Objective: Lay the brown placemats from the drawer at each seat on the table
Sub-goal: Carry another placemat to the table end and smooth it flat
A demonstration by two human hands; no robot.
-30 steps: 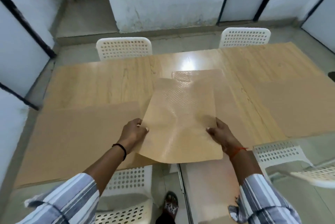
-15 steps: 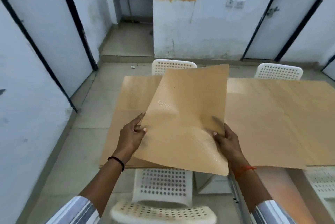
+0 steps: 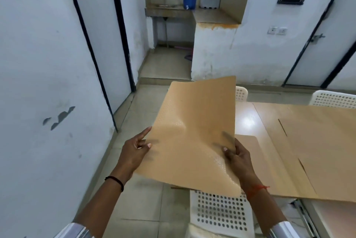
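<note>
We hold one brown placemat (image 3: pixel 194 133) up between both grips — left hand (image 3: pixel 134 153) pinching its left edge, right hand (image 3: pixel 238 157) pinching its right — near the counter (image 3: pixel 269 122).

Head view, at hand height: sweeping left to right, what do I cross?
White wall → left hand → held brown placemat → right hand → placemats already laid on the table.

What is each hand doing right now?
Left hand: pinches the left edge of the brown placemat.
Right hand: grips the same placemat's right edge.
</note>
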